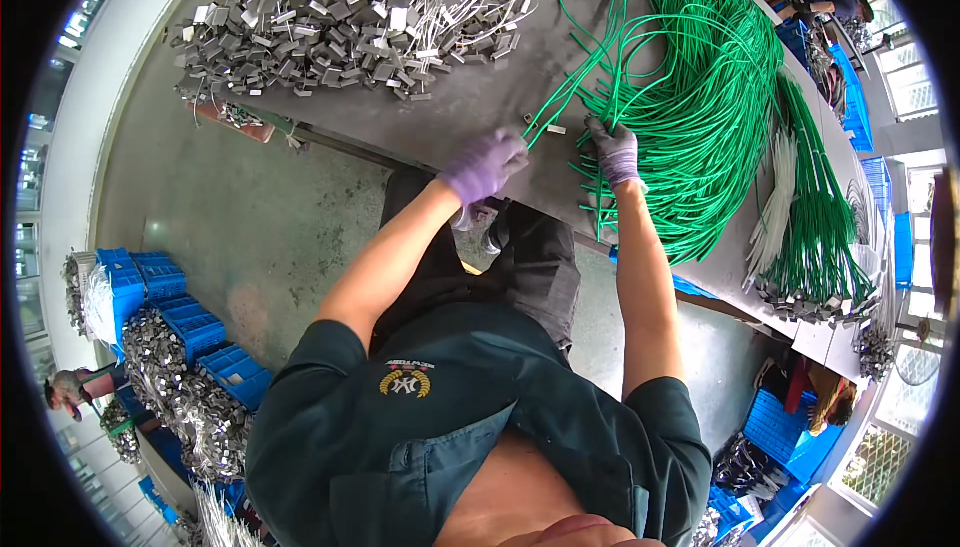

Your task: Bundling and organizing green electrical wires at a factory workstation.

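Note:
My left hand (485,164), in a purple glove, pinches one green cable (575,72) near its end at the grey table's near edge, with a small metal clip (527,120) by its fingertips. In a grey glove, my right hand (615,150) grips several green cable ends at the edge of the big tangled pile of green cables (705,77). A large heap of small metal clips with wire loops (350,12) lies at the far left of the table (470,97).
A bundle of finished green and white cables with metal ends (815,237) lies at the right of the table. Blue crates (190,322) with metal parts stand on the floor at left and lower right. Other people work at the far right and lower left.

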The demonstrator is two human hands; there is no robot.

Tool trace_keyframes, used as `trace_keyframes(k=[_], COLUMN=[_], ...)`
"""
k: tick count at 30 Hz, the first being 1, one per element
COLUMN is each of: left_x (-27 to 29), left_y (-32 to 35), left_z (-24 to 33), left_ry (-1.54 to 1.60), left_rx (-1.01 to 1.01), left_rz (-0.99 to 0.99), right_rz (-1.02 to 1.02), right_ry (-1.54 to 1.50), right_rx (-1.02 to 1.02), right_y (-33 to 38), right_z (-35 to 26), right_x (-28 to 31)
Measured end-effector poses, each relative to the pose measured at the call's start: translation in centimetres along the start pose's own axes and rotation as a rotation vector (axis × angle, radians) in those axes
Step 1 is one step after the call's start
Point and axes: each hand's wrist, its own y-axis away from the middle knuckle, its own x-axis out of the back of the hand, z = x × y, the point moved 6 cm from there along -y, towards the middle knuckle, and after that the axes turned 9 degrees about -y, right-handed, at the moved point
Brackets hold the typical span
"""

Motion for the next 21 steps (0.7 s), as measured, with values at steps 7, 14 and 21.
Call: trace_keyframes(k=[7,14,21], left_x=[-3.0,0.0,4.6], left_y=[-5.0,-3.2,-7.9], left_z=[-0.5,-1.1,-4.4], left_ry=[-0.027,-0.135,-0.721], left_rx=[0.042,0.007,0.195], left_rz=[0.056,0.120,-0.062], right_rz=[0.039,-0.009,0.044], right_ry=[-0.002,0.150,0.255], right_rx=[0.250,0.398,0.399], right_y=[0.9,2.1,0.8], right_z=[-0.9,-1.3,0.9], right_x=[0.6,-0.6,0.3])
